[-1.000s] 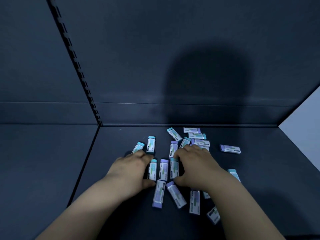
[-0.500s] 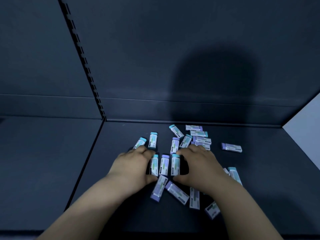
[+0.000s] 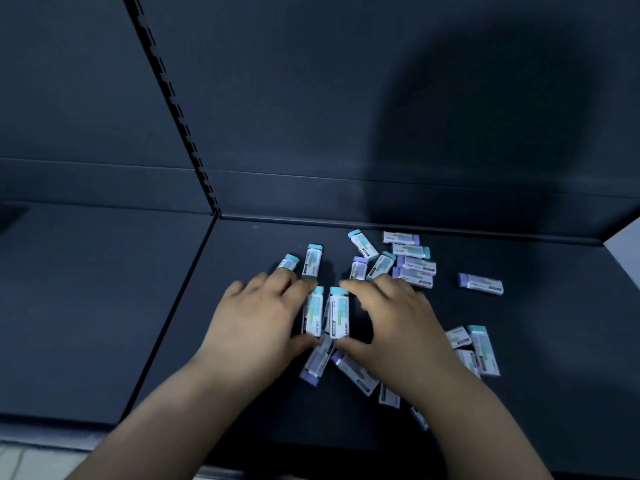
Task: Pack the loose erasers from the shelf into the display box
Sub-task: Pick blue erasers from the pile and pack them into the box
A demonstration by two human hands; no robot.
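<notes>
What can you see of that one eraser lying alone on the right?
The lone eraser is a small block in a white printed sleeve, its purple end showing on the left. It lies flat and crosswise on the dark shelf, apart from the other erasers, untouched.

The left forearm (image 3: 187, 410) and the right forearm (image 3: 474, 424) are bare from the wrist down to the lower edge of the view, smooth and rounded, broadening toward the elbow; the left grip (image 3: 259, 317) and the right grip (image 3: 398, 322) are bare too, seen from the back; knuckles soft, fingers short and rather plump, thumbs broad; dim bluish light lies over all of it; the nails are too blurred to make out
</notes>
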